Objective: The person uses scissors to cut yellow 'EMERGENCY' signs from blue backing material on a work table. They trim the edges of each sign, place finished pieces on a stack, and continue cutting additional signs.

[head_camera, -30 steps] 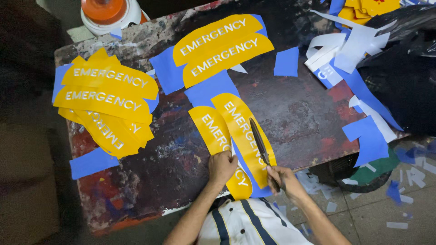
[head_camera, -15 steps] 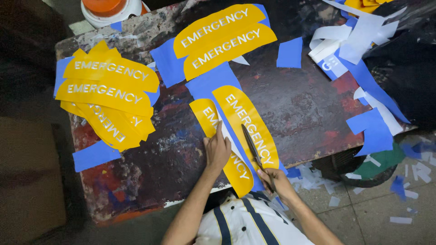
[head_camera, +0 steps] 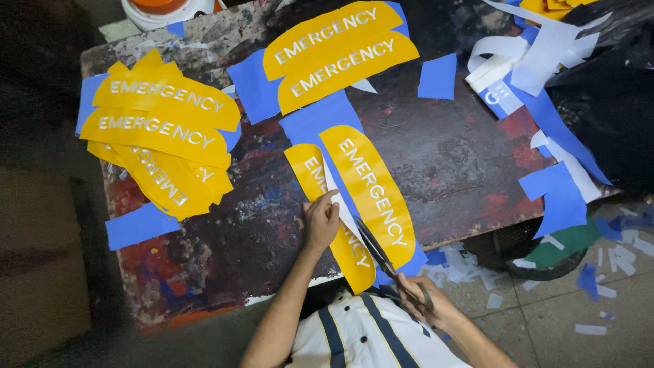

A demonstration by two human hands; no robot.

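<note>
My left hand [head_camera: 321, 221] lies flat, palm down, its fingers [head_camera: 327, 202] spread slightly and pressing on the narrower yellow sticker strip [head_camera: 320, 197]; they grip nothing, only hold the sheet against the desk [head_camera: 449, 163]. My right hand [head_camera: 424, 304] is closed around the handles of the scissors [head_camera: 381, 255], and the blades run up and away from those fingers, lying along the white seam between the narrow strip and the wider yellow sticker [head_camera: 373, 187] with white lettering. I cannot tell how far the blades are parted. Both strips sit on one blue backing sheet [head_camera: 317, 123], which stretches away from my fingertips toward the far edge of the desk and hangs over the near edge beside my right hand.

Beyond my left fingers, further up the desk, lie two more curved yellow stickers [head_camera: 337, 51] on blue backing. Well off to the left of my left hand sits a stack of cut yellow stickers [head_camera: 160, 129]. To the right of my right hand, blue and white offcuts [head_camera: 545, 184] lie near the desk's edge, and small paper scraps [head_camera: 477, 272] are scattered on the floor [head_camera: 579, 300] below it.
</note>
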